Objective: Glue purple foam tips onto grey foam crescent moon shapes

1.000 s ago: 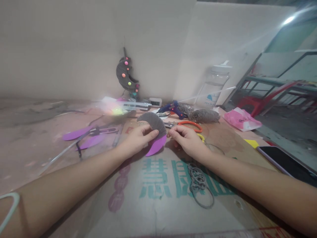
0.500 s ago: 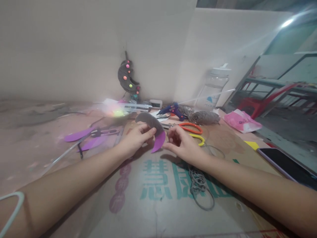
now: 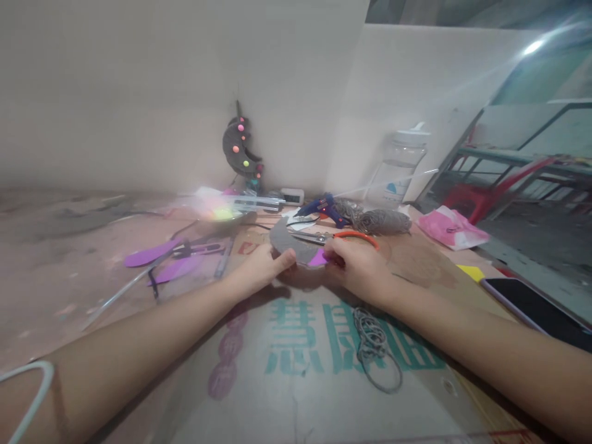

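Note:
A crescent piece (image 3: 296, 245), mostly wrapped in grey yarn with a purple tip, is held between my two hands above the cardboard. My left hand (image 3: 268, 266) grips its grey-wrapped part, thumb on top. At the purple end, my right hand (image 3: 349, 265) has its fingers closed on the tip. Orange-handled scissors (image 3: 356, 236) lie just behind my right hand. A loose bundle of grey yarn (image 3: 372, 339) rests on the cardboard (image 3: 259, 407) below my right wrist.
A blue glue gun (image 3: 324, 206), a grey yarn skein (image 3: 383, 221) and a clear bottle (image 3: 402, 163) stand or lie behind. Purple pieces (image 3: 155, 253) are left; a phone (image 3: 531, 305) and pink packet (image 3: 453, 228) are right. A decorated crescent (image 3: 238, 148) is against the wall.
The crescent has turned to lie more sideways, its purple tip now pointing right. My right hand has closed on that tip, where before it was apart from it with fingers loosely curled.

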Demonstrator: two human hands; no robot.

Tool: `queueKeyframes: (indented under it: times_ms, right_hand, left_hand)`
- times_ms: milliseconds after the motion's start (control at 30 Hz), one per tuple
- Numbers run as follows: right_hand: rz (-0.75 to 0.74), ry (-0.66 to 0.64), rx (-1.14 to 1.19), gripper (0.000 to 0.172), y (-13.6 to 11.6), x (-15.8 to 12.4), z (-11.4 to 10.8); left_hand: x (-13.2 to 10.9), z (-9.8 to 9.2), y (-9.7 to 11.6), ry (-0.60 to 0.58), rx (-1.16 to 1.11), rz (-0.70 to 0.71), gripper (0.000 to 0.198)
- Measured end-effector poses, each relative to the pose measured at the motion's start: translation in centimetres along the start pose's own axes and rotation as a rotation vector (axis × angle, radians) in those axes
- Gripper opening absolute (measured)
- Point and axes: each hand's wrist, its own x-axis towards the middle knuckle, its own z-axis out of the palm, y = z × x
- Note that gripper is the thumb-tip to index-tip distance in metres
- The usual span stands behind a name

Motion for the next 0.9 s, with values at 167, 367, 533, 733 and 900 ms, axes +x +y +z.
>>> queueKeyframes:
  times_ms: [167,367,533,733,900]
  right_hand:
    - [-0.110,-0.009,-0.109,0.011,0.8,0.1,0.4]
    - [-0.191,-0.055,-0.055,0.029,0.3,0.3,-0.9]
    - [0.081,0.083,0.021,0.029,1.4,2.0,-3.7]
    - [0.463,0.091,0.137,0.023,7.0,3.1,-3.2]
    - [0.590,-0.058,0.268,0.039,10.3,3.7,-0.4]
  left_hand:
    - [0.1,0.7,0.1,0.074,-0.186,-0.101,0.043]
    - [0.6,1.0,0.1,0.198,-0.379,-0.066,0.042]
    - [0.9,0.8,0.2,0.287,-0.398,-0.054,0.043]
    - [1.0,0.8,0.0,0.256,-0.404,-0.076,0.038]
    - [1.1,0.9,-0.5,0.204,-0.366,-0.068,0.037]
